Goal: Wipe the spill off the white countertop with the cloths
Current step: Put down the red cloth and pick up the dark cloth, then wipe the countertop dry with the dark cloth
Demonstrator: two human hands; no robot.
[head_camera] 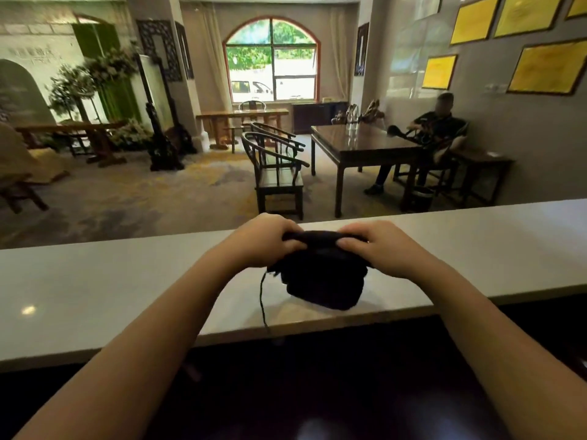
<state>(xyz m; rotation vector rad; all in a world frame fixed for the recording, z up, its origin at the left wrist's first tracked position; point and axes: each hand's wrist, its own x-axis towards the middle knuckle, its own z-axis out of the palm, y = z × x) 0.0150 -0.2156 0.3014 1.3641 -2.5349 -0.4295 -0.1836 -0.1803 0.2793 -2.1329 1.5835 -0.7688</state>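
A black cloth [324, 277] hangs bunched over the middle of the white countertop [95, 281], its lower fold close to the surface. My left hand [263, 239] grips the cloth's top left edge. My right hand [378, 246] grips the top right edge. Both hands hold it just above the counter. A thin black thread [263, 300] dangles from the cloth's left side down past the counter's near edge. I cannot make out any spill on the white surface.
The counter runs the full width of the view, with a dark ledge [301, 376] below its near edge. Beyond it lie a carpeted room, wooden chairs [276, 173], a dark table [365, 144] and a seated person [435, 131] at the right wall.
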